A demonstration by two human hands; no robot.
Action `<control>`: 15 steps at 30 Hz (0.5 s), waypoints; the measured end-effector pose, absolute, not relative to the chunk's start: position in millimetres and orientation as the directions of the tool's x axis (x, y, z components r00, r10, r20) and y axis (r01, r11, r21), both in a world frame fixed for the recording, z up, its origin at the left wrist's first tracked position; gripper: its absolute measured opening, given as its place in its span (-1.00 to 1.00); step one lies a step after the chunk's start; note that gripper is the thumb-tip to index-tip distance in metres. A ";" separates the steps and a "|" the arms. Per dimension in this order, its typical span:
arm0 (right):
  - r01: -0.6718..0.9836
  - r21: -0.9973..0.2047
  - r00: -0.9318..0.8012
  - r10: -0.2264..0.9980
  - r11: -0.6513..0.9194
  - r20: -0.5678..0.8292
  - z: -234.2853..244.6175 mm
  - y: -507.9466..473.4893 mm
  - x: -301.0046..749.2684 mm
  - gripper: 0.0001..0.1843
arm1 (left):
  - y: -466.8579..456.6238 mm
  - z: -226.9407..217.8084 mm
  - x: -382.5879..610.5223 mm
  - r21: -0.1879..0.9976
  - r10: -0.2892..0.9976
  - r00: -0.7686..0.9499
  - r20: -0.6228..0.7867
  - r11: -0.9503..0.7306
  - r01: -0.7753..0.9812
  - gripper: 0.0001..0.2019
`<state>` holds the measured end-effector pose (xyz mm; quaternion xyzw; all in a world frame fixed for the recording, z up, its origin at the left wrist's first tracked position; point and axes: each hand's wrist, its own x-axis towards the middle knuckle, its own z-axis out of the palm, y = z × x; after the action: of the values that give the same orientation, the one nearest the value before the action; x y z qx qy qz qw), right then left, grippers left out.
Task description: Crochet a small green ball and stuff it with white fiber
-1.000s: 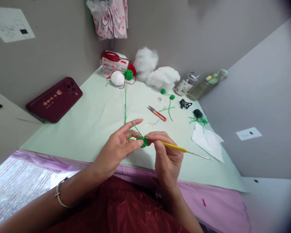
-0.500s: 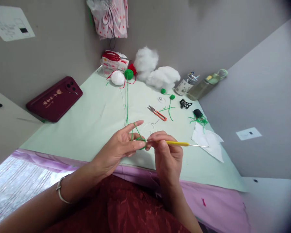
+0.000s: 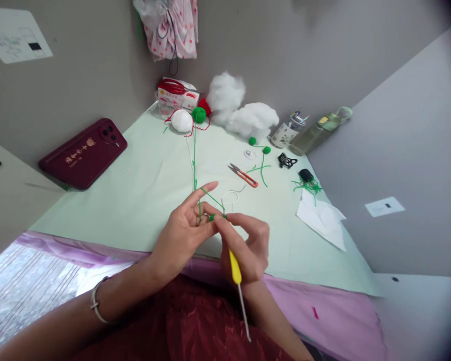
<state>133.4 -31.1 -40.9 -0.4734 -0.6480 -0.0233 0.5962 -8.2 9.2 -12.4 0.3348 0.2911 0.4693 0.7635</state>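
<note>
My left hand (image 3: 186,223) pinches a small green crochet piece (image 3: 212,217), mostly covered by fingers. Green yarn (image 3: 195,155) runs from the green ball (image 3: 199,115) at the back of the table, over my raised left index finger and down to the work. In my right hand (image 3: 248,245) is a crochet hook with a yellow handle (image 3: 234,265); its rear metal end points down toward my lap. The hook's front tip rises beside the green piece, with the yarn meeting it there. The fingertips of both hands touch or nearly touch.
Orange thread snips (image 3: 243,175) lie beyond my hands. White stuffing (image 3: 253,120), a white yarn ball (image 3: 182,121), a pen holder (image 3: 287,131) and a bottle (image 3: 317,131) stand at the back. A maroon phone (image 3: 84,153) leans at left; white paper (image 3: 321,220) lies right.
My right hand has turned the crochet hook from nearly level, pointing right, to steep, with its rear end toward my lap. Both hands have come closer together.
</note>
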 end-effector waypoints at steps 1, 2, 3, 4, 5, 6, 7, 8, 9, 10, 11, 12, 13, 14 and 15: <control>0.662 -0.490 0.139 0.550 0.566 0.823 -42.5 -31.0 133.1 -0.64 | 9.9 -12.6 -9.1 0.747 0.888 0.434 -0.150 0.389 -0.538 -0.20; 0.644 -0.505 0.141 0.559 0.575 0.817 -42.1 -30.3 133.9 -0.63 | 11.3 -12.4 -10.6 0.713 0.850 0.497 -0.175 0.458 -0.532 -0.27; 0.588 -0.560 0.161 0.594 0.584 0.788 -40.0 -29.2 135.5 -0.67 | 13.2 -12.0 -12.6 0.683 0.809 0.554 -0.197 0.519 -0.515 -0.35; 0.506 -0.644 0.190 0.654 0.574 0.732 -36.3 -27.7 137.7 -0.71 | 15.2 -11.3 -14.8 0.665 0.784 0.587 -0.202 0.550 -0.506 -0.43; 0.403 -0.727 0.235 0.704 0.556 0.670 -31.7 -26.2 139.9 -0.75 | 16.9 -10.6 -16.7 0.660 0.785 0.587 -0.198 0.549 -0.513 -0.47; 0.289 -0.788 0.275 0.741 0.544 0.613 -26.9 -24.8 141.8 -0.76 | 17.9 -9.9 -18.0 0.674 0.795 0.576 -0.189 0.532 -0.513 -0.50; 0.169 -0.831 0.292 0.778 0.530 0.556 -22.8 -23.6 143.0 -0.77 | 18.1 -9.5 -18.6 0.696 0.817 0.551 -0.171 0.496 -0.520 -0.51; 0.066 -0.852 0.297 0.805 0.519 0.514 -19.7 -22.7 143.4 -0.77 | 17.5 -9.6 -18.3 0.723 0.841 0.519 -0.155 0.454 -0.520 -0.51; -0.006 -0.862 0.279 0.828 0.508 0.486 -18.1 -22.1 142.9 -0.78 | 16.2 -10.1 -17.2 0.752 0.863 0.487 -0.133 0.408 -0.518 -0.51; -0.039 -0.867 0.254 0.844 0.496 0.472 -17.8 -21.9 141.9 -0.79 | 14.4 -11.1 -15.7 0.778 0.882 0.457 -0.114 0.366 -0.512 -0.51; -0.035 -0.871 0.235 0.851 0.490 0.469 -18.8 -21.9 140.7 -0.80 | 12.5 -12.4 -14.0 0.794 0.893 0.440 -0.097 0.336 -0.507 -0.50; -0.011 -0.873 0.224 0.852 0.487 0.472 -20.5 -22.0 139.5 -0.81 | 10.7 -14.0 -12.6 0.808 0.893 0.440 -0.093 0.326 -0.490 -0.49; 0.015 -0.874 0.226 0.850 0.485 0.476 -22.5 -22.2 138.7 -0.81 | 9.4 -15.4 -11.5 0.820 0.891 0.445 -0.090 0.320 -0.474 -0.50; 0.028 -0.876 0.234 0.849 0.482 0.474 -24.4 -22.4 138.4 -0.81 | 8.5 -16.7 -11.0 0.828 0.889 0.449 -0.087 0.315 -0.463 -0.53; 0.019 -0.880 0.244 0.851 0.475 0.464 -25.7 -22.5 138.6 -0.81 | 8.0 -17.5 -10.9 0.834 0.887 0.453 -0.084 0.311 -0.455 -0.56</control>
<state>138.6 -22.5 -25.7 -0.4091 -0.5318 0.3088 0.6742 -10.9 8.0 -17.5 0.3864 0.2798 0.4417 0.7598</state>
